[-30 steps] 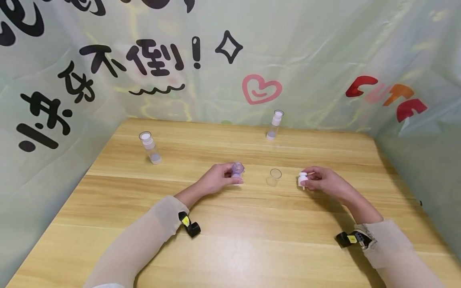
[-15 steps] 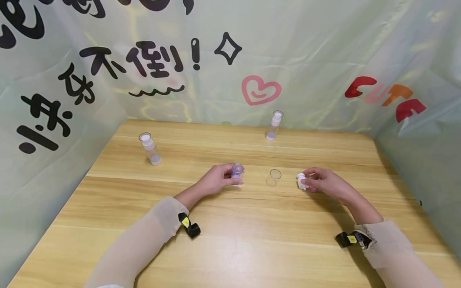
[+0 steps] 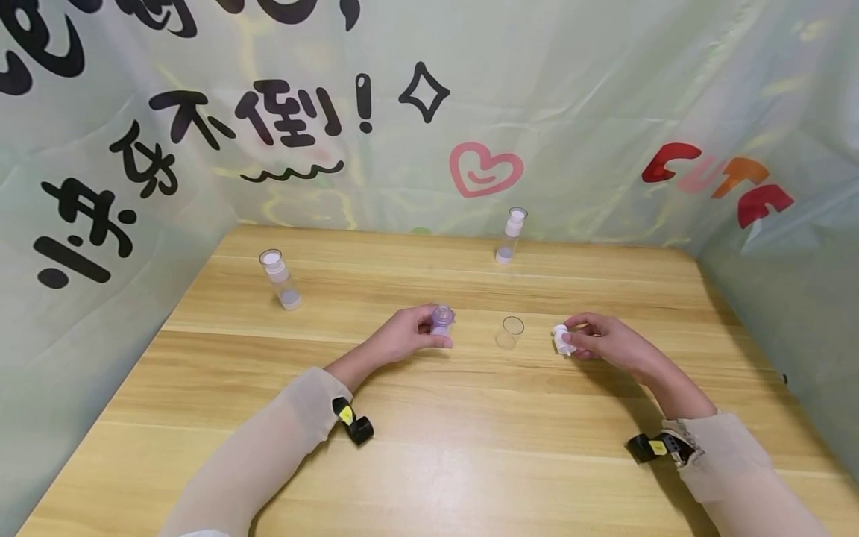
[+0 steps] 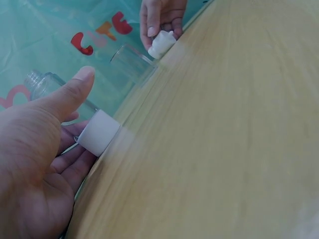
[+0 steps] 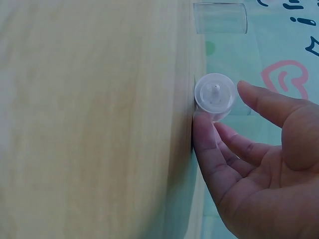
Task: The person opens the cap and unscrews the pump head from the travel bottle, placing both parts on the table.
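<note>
My left hand (image 3: 407, 333) holds a small clear bottle (image 3: 441, 318) standing upright on the table, its neck uncovered. In the left wrist view the bottle's white base (image 4: 99, 132) shows below my thumb, with fingers behind it. My right hand (image 3: 599, 337) has its fingers around a white pump head (image 3: 561, 340), tipped on its side at table level. The right wrist view shows the round end of the pump head (image 5: 215, 93) against a fingertip, with the thumb close by. Between the hands stands a clear cylindrical cap (image 3: 508, 340), touched by neither.
One capped pump bottle (image 3: 280, 280) stands at the back left of the wooden table (image 3: 429, 447). Another capped bottle (image 3: 510, 236) is near the rear edge. A printed cloth (image 3: 577, 97) hangs along the back and sides.
In my right hand the pump head has gone from upright to tipped on its side, shifting slightly left. My left hand, the bottle and the clear cap keep their places.
</note>
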`<state>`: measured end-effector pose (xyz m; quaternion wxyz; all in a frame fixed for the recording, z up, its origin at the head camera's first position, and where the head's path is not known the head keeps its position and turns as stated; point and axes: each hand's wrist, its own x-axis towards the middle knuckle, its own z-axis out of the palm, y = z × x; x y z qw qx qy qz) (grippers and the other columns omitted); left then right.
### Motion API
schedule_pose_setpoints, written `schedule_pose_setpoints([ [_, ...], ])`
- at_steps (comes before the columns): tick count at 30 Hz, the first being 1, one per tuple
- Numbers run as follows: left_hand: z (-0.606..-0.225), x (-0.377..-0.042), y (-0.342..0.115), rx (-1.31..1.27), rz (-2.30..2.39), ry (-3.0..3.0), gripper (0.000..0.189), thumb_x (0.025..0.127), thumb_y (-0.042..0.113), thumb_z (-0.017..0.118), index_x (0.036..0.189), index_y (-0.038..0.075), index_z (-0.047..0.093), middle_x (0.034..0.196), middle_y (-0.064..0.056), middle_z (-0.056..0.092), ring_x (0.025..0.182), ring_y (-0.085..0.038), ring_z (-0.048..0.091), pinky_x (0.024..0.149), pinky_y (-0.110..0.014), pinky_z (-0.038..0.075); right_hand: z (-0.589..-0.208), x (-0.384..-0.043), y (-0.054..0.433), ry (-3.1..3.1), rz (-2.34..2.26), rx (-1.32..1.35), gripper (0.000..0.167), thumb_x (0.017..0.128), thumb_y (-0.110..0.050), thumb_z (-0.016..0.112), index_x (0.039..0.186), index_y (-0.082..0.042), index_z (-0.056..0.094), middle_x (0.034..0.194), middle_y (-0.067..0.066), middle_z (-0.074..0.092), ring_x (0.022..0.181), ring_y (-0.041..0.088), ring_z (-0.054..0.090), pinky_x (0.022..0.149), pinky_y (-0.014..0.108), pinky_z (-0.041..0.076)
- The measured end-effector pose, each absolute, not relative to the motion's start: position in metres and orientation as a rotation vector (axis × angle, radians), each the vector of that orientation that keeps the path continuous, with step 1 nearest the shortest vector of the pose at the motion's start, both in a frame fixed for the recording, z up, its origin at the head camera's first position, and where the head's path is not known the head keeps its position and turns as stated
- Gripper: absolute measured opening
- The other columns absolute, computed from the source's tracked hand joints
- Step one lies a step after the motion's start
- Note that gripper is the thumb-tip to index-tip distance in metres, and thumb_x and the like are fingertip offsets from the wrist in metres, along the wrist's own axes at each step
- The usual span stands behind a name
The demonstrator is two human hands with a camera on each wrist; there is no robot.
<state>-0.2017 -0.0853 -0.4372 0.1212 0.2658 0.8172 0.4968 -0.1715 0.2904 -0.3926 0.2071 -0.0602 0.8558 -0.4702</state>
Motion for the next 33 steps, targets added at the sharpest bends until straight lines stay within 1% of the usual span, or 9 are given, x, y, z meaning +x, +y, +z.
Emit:
schedule_pose_setpoints([
  [4,-0.437,-0.203,-0.085,0.779,1.442,2.375,0.060,0.081,0.034,0.080,0.131,0.009,0.059,0.112,-0.001,0.066,0.100,-0.012,0.063,0.086,-0.027,0.053,-0.393,-0.171,0.292,2.390,-1.303,-0.164,0.056,0.098,-0.028,0.063,0.132,0.011,0.043,0.104,0.019,0.058,0.088,0.025,0.063,0.078,0.029,0.056],
  [6,-0.437,-0.203,-0.086,0.779,1.442,2.366,0.063,0.081,0.034,0.080,0.133,0.008,0.057,0.113,-0.002,0.065,0.101,-0.014,0.063,0.087,-0.027,0.053,-0.393,-0.171,0.293,2.389,-1.306,-0.160,0.056,0.098,-0.029,0.063,0.132,0.011,0.043,0.104,0.019,0.057,0.088,0.025,0.063,0.078,0.029,0.056],
  [11,-0.435,-0.204,-0.088,0.758,1.479,2.326,0.069,0.078,0.034,0.082,0.136,0.008,0.054,0.123,-0.005,0.062,0.116,-0.019,0.059,0.095,-0.026,0.049,-0.393,-0.171,0.293,2.377,-1.309,-0.156,0.056,0.098,-0.028,0.062,0.133,0.012,0.042,0.106,0.020,0.057,0.089,0.026,0.064,0.079,0.030,0.056],
  [15,-0.431,-0.205,-0.094,0.722,1.516,2.308,0.070,0.076,0.031,0.084,0.136,0.010,0.054,0.127,-0.004,0.060,0.121,-0.021,0.056,0.099,-0.026,0.046,-0.391,-0.171,0.294,2.383,-1.290,-0.156,0.058,0.099,-0.030,0.060,0.134,0.012,0.041,0.106,0.020,0.057,0.090,0.026,0.063,0.079,0.030,0.056],
  [23,-0.425,-0.204,-0.111,0.758,1.488,2.390,0.067,0.078,0.028,0.084,0.137,0.013,0.054,0.131,-0.001,0.060,0.121,-0.019,0.056,0.102,-0.031,0.044,-0.391,-0.174,0.296,2.389,-1.278,-0.151,0.060,0.098,-0.031,0.061,0.135,0.012,0.041,0.105,0.018,0.057,0.089,0.025,0.062,0.080,0.030,0.056],
  [27,-0.422,-0.202,-0.120,0.746,1.472,2.410,0.070,0.078,0.029,0.083,0.138,0.010,0.053,0.132,-0.004,0.059,0.121,-0.021,0.056,0.104,-0.033,0.043,-0.392,-0.174,0.296,2.395,-1.271,-0.155,0.060,0.098,-0.032,0.061,0.135,0.012,0.041,0.106,0.018,0.057,0.090,0.025,0.063,0.080,0.030,0.056],
  [31,-0.420,-0.201,-0.129,0.737,1.450,2.427,0.073,0.078,0.033,0.082,0.139,0.007,0.051,0.134,-0.007,0.058,0.122,-0.022,0.055,0.105,-0.034,0.042,-0.391,-0.173,0.296,2.396,-1.268,-0.155,0.059,0.098,-0.031,0.061,0.134,0.012,0.042,0.106,0.019,0.057,0.090,0.025,0.063,0.079,0.030,0.056],
  [33,-0.418,-0.200,-0.133,0.731,1.447,2.432,0.073,0.079,0.031,0.082,0.140,0.007,0.051,0.134,-0.008,0.058,0.123,-0.022,0.054,0.105,-0.034,0.042,-0.391,-0.173,0.296,2.398,-1.265,-0.154,0.059,0.099,-0.031,0.061,0.134,0.012,0.042,0.105,0.019,0.057,0.090,0.025,0.063,0.079,0.030,0.056],
])
